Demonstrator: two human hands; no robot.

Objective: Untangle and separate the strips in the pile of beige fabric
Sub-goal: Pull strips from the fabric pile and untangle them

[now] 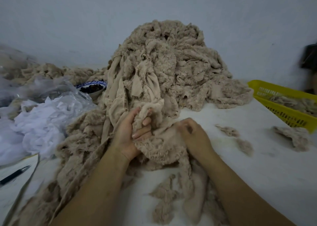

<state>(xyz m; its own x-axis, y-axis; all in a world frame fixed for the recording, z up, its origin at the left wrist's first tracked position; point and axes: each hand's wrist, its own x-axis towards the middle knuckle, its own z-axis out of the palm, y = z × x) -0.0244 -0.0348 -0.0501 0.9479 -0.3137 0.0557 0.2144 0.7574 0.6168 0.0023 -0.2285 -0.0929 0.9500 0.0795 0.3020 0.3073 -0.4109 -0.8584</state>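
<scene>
step: working one strip (159, 146) free at near edge of pile (171, 62) on table (240, 165) | left hand (132, 133) clenched on strip | right hand (193, 133) pinching same fabric | next: likely pull hands apart, easing snags

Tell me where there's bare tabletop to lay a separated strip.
Bare white tabletop lies right of the right hand, between the small beige scraps and the near edge. The left is crowded: white plastic bags, black pen.
</scene>
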